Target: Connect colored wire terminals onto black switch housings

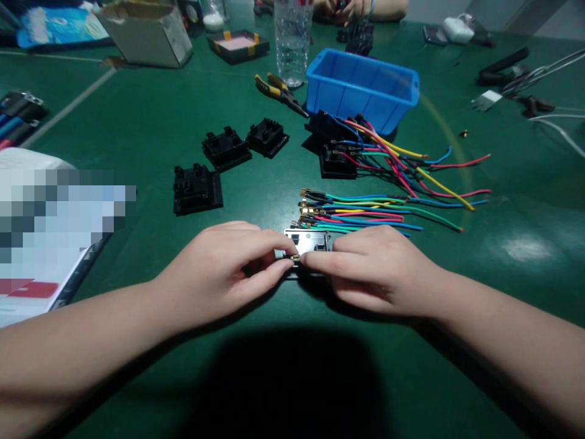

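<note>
A small black housing [307, 239] lies on the green table between my two hands. My left hand [242, 259] pinches a tiny brass-coloured metal piece [295, 257] at the housing, thumb and index finger nearly together. The index finger of my right hand [377, 265] presses at the same piece from the right, its other fingers curled; whether it grips anything is hidden. Just beyond lies a row of coloured wires [356, 210] with metal terminals at their left ends. Farther back, more wires [393, 155] run from black housings [338, 161].
Three black housings [196, 188] sit at the left centre. Behind are a blue bin [361, 85], yellow-black pliers [281, 93], a clear bottle [292, 46] and an open carton [146, 36]. Papers [59, 244] lie left, white cables [539, 76] right. Another person's hands [342, 11] show at the top.
</note>
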Demonstrator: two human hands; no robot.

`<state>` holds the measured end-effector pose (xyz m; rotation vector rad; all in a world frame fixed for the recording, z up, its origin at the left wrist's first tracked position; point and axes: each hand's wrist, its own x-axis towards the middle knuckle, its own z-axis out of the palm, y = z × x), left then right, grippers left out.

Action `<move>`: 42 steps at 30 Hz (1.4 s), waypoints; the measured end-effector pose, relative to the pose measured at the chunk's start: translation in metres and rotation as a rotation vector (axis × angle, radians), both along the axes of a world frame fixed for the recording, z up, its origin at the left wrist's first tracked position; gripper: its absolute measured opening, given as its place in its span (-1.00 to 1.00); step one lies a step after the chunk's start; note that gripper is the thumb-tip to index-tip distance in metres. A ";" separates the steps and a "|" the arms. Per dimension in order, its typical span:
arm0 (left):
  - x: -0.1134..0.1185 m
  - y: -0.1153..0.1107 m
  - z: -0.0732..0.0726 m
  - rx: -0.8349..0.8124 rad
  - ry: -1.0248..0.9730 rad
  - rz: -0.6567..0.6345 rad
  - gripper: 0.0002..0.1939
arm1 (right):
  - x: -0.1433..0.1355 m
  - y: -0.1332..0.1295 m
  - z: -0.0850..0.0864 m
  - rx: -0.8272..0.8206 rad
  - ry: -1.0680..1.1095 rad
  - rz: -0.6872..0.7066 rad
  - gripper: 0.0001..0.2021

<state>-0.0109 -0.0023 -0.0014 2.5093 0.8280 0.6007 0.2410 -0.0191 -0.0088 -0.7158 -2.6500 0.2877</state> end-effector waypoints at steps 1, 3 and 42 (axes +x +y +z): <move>0.000 0.000 0.000 0.004 0.002 -0.002 -0.84 | 0.000 0.000 0.000 0.017 -0.011 0.003 -0.69; 0.000 0.000 -0.001 0.012 0.001 -0.007 -0.85 | -0.001 0.000 0.000 0.050 -0.026 0.018 -0.69; -0.006 0.002 -0.005 0.155 -0.059 -0.145 -0.82 | -0.001 0.001 -0.003 0.019 0.042 -0.055 -0.93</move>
